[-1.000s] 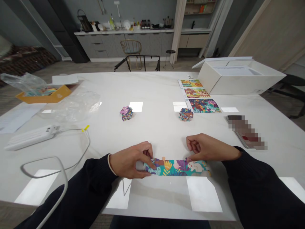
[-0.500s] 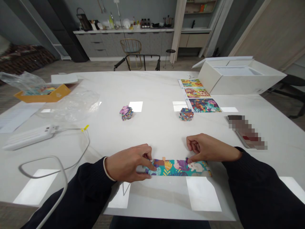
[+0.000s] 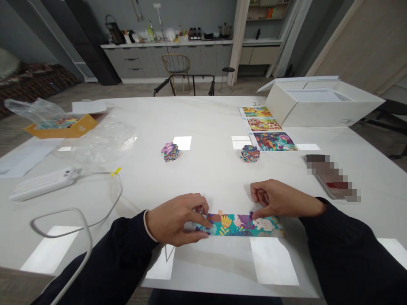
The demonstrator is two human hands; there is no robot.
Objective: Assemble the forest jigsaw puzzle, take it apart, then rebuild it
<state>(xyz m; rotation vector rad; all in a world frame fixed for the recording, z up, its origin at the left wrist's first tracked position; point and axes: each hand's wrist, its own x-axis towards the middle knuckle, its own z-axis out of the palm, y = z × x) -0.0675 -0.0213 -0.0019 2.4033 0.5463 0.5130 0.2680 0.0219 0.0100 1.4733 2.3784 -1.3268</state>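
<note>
A strip of joined jigsaw puzzle pieces (image 3: 237, 224) lies flat near the table's front edge, printed with a white rabbit, flowers and leaves on teal. My left hand (image 3: 178, 219) covers its left end, thumb and index finger pressed on the pieces there. Over the upper right part, my right hand (image 3: 276, 198) rests with curled fingers, its thumb touching the strip's top edge near the rabbit. Beyond the hands stand two small stacks of loose jigsaw pieces, a left stack (image 3: 170, 151) and a right stack (image 3: 250, 153).
Picture sheets (image 3: 275, 141) lie by an open white box (image 3: 321, 108) at the back right. A phone-like device (image 3: 330, 176), partly pixelated, is on the right. Leftward are a white power strip (image 3: 46, 184) with its cable, clear plastic (image 3: 104, 140) and an orange box (image 3: 63, 130).
The whole view has shifted slightly. My left fingers have moved a little to the right along the strip. My right hand keeps its place at the top edge.
</note>
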